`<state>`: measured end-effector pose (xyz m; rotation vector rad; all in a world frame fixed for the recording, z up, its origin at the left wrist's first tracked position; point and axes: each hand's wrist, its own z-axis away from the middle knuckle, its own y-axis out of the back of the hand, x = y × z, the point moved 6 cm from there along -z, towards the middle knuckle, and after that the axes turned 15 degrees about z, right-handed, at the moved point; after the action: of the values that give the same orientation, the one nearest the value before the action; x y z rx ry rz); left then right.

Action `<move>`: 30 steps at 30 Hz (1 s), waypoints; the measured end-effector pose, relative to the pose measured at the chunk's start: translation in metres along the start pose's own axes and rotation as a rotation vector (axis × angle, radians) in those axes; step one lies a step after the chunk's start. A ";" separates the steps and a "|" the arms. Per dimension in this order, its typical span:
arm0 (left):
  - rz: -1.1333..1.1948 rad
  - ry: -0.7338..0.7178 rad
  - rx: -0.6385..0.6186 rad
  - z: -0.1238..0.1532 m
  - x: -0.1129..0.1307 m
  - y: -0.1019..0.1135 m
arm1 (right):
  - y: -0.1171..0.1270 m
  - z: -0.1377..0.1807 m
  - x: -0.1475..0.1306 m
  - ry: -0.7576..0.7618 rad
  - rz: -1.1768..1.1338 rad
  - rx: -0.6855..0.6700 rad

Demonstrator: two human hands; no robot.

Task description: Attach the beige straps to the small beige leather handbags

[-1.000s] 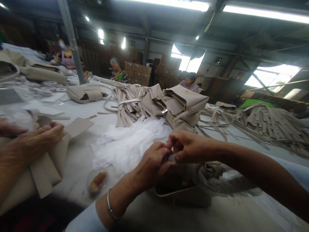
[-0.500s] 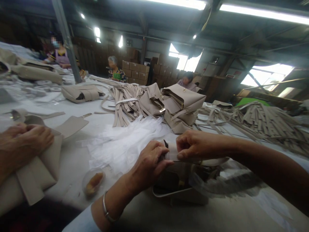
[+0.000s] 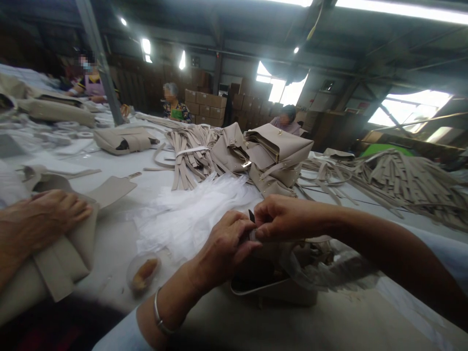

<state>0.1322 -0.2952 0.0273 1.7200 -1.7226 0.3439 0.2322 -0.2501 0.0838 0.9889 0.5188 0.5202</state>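
Currently, far left: a co-worker's hand (image 3: pixel 47 214) rests flat on a folded beige leather panel (image 3: pixel 62 263) at the table (image 3: pixel 120 229) edge. Next over, a small clear cup (image 3: pixel 143 273) holding something tan, then a heap of white plastic wrap (image 3: pixel 193 214).

Centre: left hand (image 3: pixel 226 248), bracelet on the wrist, is clenched on the end of a beige strap (image 3: pixel 252 236), with a small dark tip (image 3: pixel 251 215) sticking up just above the fingers. Right hand (image 3: pixel 281 219) pinches the same strap from the other side; fingertips of both hands touch. Strap sits between the two grips, directly over an open beige handbag (image 3: pixel 270 287) partly covered in clear film.

Strap: narrow, flat, pale beige, mostly hidden by fingers.

Versus half a second ago: hands have closed together, less strap showing between them; right hand has shifted left.

Behind: stacked beige handbags (image 3: pixel 274 156); right, a pile of beige straps (image 3: pixel 402 185).
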 end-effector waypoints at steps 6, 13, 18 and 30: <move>0.080 0.158 0.040 0.006 -0.011 0.015 | 0.003 0.002 0.004 0.039 -0.042 0.058; 0.099 0.347 0.081 0.010 -0.018 0.019 | 0.006 0.009 -0.004 -0.008 0.187 0.107; 0.222 0.494 0.142 0.008 -0.026 0.016 | -0.008 0.005 -0.019 0.022 0.480 0.147; 0.336 0.595 0.089 0.017 -0.032 0.024 | -0.006 0.004 -0.035 0.077 0.548 0.067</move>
<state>0.1014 -0.2788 0.0014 1.2025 -1.5442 0.9864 0.2087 -0.2770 0.0867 1.1822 0.3297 1.0384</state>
